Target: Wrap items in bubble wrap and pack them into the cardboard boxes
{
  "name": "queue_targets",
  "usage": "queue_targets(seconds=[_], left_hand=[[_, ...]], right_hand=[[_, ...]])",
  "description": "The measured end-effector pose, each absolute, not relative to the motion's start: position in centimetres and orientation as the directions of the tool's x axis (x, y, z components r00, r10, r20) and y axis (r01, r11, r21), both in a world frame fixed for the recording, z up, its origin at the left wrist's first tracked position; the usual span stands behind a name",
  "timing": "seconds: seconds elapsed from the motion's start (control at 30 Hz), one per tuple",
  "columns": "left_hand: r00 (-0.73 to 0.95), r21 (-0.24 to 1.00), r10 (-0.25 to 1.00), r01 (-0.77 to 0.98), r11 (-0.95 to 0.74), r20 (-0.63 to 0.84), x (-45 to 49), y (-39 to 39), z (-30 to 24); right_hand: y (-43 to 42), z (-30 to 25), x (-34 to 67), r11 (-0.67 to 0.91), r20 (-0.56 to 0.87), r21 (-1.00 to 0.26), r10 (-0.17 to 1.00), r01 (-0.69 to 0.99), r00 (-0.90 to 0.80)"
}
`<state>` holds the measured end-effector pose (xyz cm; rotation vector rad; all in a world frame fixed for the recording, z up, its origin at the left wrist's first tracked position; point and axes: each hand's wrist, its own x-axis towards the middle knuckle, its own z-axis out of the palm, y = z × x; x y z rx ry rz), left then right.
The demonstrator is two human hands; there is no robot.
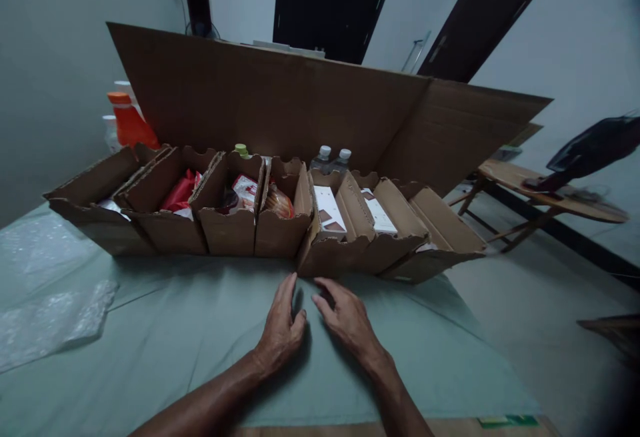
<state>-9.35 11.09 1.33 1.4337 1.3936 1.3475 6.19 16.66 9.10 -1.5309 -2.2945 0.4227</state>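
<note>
My left hand [281, 328] rests low over the green cloth [200, 330], fingers stretched forward and thumb apart, holding nothing. Beside it, my right hand [349, 320] is bare too, with its fingers slightly bent and thumb apart. Both sets of fingertips are close to the front of a cardboard bin [333, 257]; I cannot tell whether they touch it. This bin holds a white box [329, 207]. A second white box [379, 212] stands in the bin to its right. On the left, other bins contain a red packet [181, 192] and a packet with orange-brown contents [280, 202].
A tall cardboard panel [270, 97] stands behind the row of bins. Clear bottles [324, 157] and an orange bottle [131, 120] stand behind the row. Bubble wrap [55, 317] lies at the left. A wooden stand [545, 194] is on the right.
</note>
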Motion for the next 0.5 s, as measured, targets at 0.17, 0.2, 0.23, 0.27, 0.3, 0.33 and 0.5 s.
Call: queue_targets(seconds=[0.17, 0.2, 0.23, 0.27, 0.3, 0.33, 0.5], left_hand=[[-0.095, 0.951, 0.978, 0.268, -0.156, 0.187, -9.1, 11.0, 1.1], [-0.092, 0.948, 0.978, 0.278, -0.154, 0.186, -9.0, 11.0, 1.0], [-0.092, 0.947, 0.978, 0.284, -0.152, 0.185, -9.0, 11.0, 0.9], [-0.092, 0.946, 0.979, 0.285, -0.151, 0.184, -8.9, 11.1, 0.9], [-0.091, 0.947, 0.979, 0.283, -0.151, 0.183, -8.9, 11.1, 0.9], [-0.09, 0.949, 0.979, 0.277, -0.151, 0.182, -8.9, 11.1, 1.0], [-0.092, 0.955, 0.972, 0.226, -0.19, 0.215, -8.9, 11.1, 1.6]], right_hand=[[17.9, 7.6, 6.3, 0.422, 0.261, -0.526, 0.906, 0.738, -0.333], [18.1, 7.6, 6.5, 0.416, 0.268, -0.534, 0.909, 0.736, -0.32], [18.2, 7.8, 6.8, 0.416, 0.266, -0.543, 0.909, 0.729, -0.32], [18.2, 8.1, 6.9, 0.417, 0.257, -0.554, 0.909, 0.72, -0.328], [18.0, 8.6, 6.9, 0.42, 0.248, -0.567, 0.907, 0.709, -0.34], [17.8, 9.2, 6.7, 0.428, 0.247, -0.581, 0.903, 0.693, -0.35], [17.7, 14.7, 1.7, 0.517, 0.345, -0.57, 0.856, 0.639, -0.385]])
